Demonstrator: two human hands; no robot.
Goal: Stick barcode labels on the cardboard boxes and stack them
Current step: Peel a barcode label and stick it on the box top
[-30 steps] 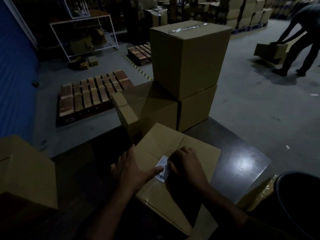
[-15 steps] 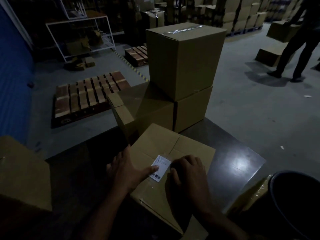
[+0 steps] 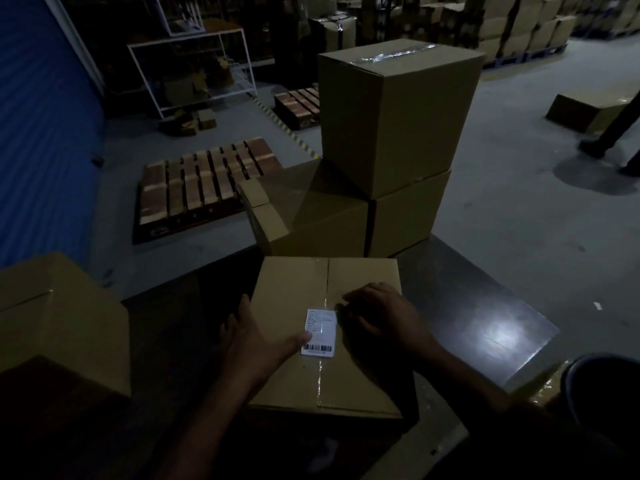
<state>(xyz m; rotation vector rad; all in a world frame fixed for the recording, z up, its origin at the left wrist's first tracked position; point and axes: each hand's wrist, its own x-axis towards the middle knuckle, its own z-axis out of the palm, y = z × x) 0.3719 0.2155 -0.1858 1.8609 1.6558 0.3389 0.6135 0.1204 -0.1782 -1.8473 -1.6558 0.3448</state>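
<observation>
A taped cardboard box (image 3: 294, 296) lies on the dark table (image 3: 485, 306) in front of me. A white barcode label (image 3: 320, 332) sits flat on its top, over the tape seam. My left hand (image 3: 256, 337) lies on the box's left side, its thumb pressing the label's left edge. My right hand (image 3: 384, 315) rests on the box top just right of the label, fingers loosely bent, holding nothing. Behind the box stands a stack of two sealed boxes (image 3: 394, 116).
Another cardboard box (image 3: 59, 323) stands at my left on the table. A dark round bin (image 3: 602, 393) is at the lower right. On the floor lie wooden pallets (image 3: 204, 181), a loose box (image 3: 585, 110) and a person's legs (image 3: 616, 133) at the far right.
The box has turned so its seam runs straight away from me. The label now lies flat and fully visible. My right hand slid off the label to its right. The other person walked right.
</observation>
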